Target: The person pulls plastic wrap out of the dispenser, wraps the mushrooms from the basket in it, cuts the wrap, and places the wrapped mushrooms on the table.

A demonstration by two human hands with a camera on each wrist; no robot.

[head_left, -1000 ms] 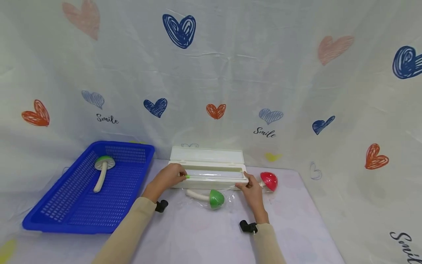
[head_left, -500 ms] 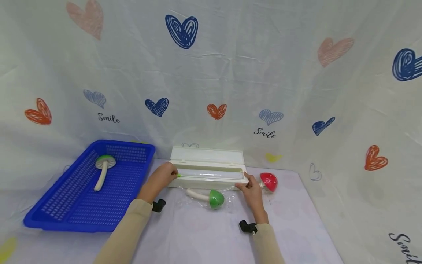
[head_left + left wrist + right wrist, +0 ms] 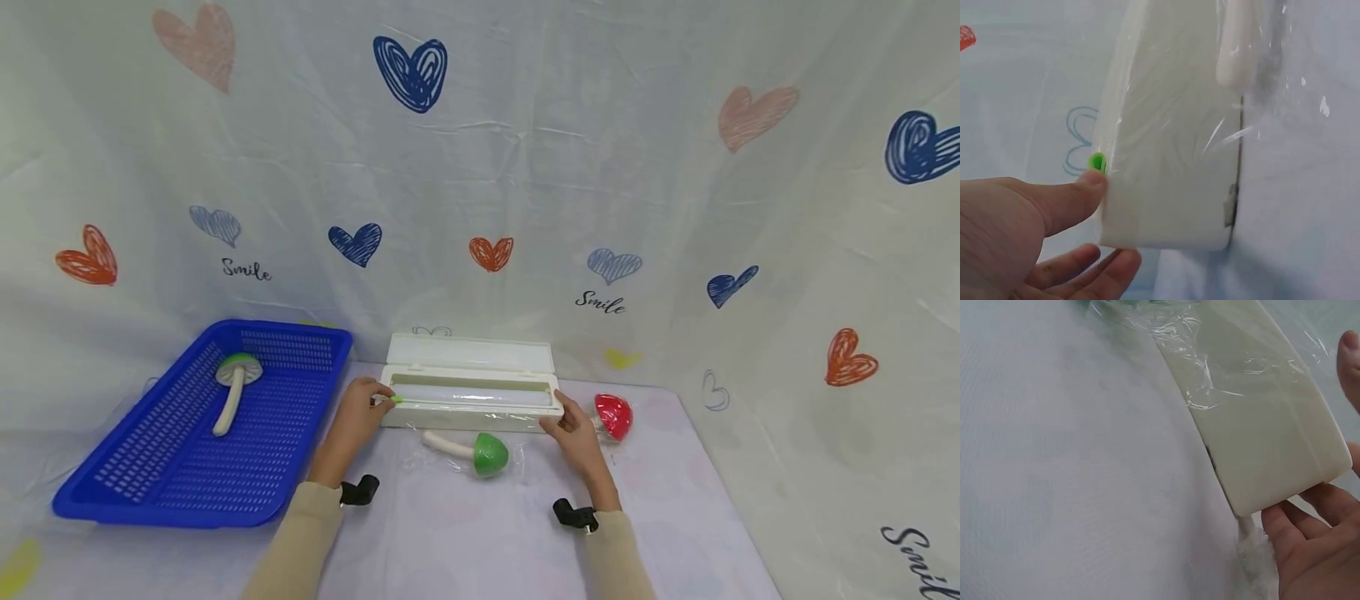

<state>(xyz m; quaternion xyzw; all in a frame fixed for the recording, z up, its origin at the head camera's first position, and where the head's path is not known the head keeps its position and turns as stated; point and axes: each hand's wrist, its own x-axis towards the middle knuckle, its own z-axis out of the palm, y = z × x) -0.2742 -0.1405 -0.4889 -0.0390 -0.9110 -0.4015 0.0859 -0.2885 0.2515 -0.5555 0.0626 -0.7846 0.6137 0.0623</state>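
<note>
We see a white box (image 3: 480, 418) set lengthwise near the back of the surface (image 3: 457, 533), its lid (image 3: 468, 353) tipped back and a pale roll (image 3: 472, 394) lying inside. The left hand (image 3: 356, 418) is at the box's left end: its grip is closed on a small green tab (image 3: 397, 399) on the upper front edge, and in the left wrist view we see the thumb tip against that tab and two more fingers at the end of the box. The right hand (image 3: 576, 433) has its grip on the right end, fingers against the end face.

Clear film (image 3: 1204, 375) hangs over the box's front and reaches a green-capped mushroom (image 3: 491, 455) lying on its side just in front, stem pointing left; we cannot tell whether the film runs over or under it. A red-capped mushroom (image 3: 613, 417) in shiny wrap lies just beyond the right hand. To the left, we have a blue basket (image 3: 172, 520) with a second green mushroom (image 3: 231, 404) lying in it. Behind everything hangs a pale curtain (image 3: 525, 183) printed with hearts and the word "Smile".
</note>
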